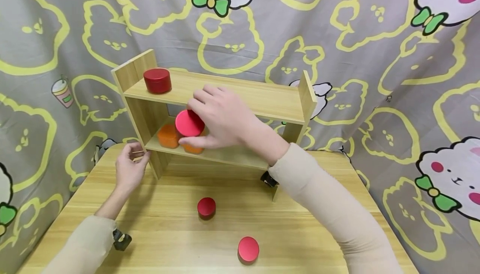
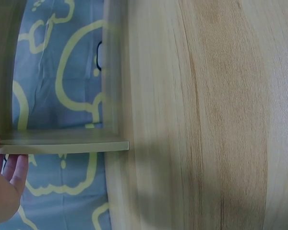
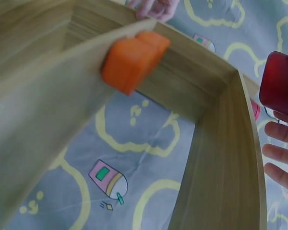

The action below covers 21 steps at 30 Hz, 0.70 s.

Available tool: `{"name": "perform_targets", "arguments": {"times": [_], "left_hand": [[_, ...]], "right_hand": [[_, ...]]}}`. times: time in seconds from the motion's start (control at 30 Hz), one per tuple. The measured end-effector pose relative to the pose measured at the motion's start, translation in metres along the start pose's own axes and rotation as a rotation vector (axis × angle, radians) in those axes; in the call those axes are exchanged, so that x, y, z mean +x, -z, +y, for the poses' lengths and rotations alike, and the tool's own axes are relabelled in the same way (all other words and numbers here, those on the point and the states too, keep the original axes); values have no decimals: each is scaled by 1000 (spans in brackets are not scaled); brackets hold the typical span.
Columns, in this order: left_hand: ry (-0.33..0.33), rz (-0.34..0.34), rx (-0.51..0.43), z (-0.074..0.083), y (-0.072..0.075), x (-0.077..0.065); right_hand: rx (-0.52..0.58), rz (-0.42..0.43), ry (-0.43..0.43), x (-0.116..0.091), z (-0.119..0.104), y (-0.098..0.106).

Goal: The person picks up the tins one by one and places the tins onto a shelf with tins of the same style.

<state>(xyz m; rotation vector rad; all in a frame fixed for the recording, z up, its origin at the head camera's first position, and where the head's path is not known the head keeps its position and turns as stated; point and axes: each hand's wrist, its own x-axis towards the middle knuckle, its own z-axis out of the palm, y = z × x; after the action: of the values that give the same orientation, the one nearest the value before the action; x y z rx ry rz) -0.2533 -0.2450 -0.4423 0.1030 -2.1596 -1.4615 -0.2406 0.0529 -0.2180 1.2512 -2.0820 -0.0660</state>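
My right hand (image 1: pixel 228 117) holds a round red tin (image 1: pixel 189 123) in front of the wooden shelf, between its two boards. In the right wrist view the same tin (image 3: pixel 279 84) is between thumb and fingers at the right edge. My left hand (image 1: pixel 131 165) pinches the left side panel of the shelf (image 2: pixel 62 145), thumb on one face and fingers on the other. Two orange containers sit on the lower board: one orange container (image 1: pixel 168 136) shows well, and the second (image 1: pixel 193 147) is partly hidden behind the held tin and hand. Another red tin (image 1: pixel 157 80) stands at the upper board's left end.
Two more round red tins stand on the wooden table: one tin (image 1: pixel 206 208) before the shelf, another tin (image 1: pixel 248 250) nearer me. The shelf's right side panel (image 1: pixel 307 96) rises beyond my right forearm. A patterned curtain (image 1: pixel 240 36) hangs behind and beside the table.
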Motion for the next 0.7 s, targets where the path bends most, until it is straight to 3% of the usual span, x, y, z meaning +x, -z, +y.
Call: {"name": "perform_targets", "arguments": {"times": [0.2,0.7], "left_hand": [[9,-1,-3,0,0,1],[9,4,0,1,0,1]], "right_hand": [[-34,6,-43,16,15,4],[-49,-188,-200,51,29,7]]}}
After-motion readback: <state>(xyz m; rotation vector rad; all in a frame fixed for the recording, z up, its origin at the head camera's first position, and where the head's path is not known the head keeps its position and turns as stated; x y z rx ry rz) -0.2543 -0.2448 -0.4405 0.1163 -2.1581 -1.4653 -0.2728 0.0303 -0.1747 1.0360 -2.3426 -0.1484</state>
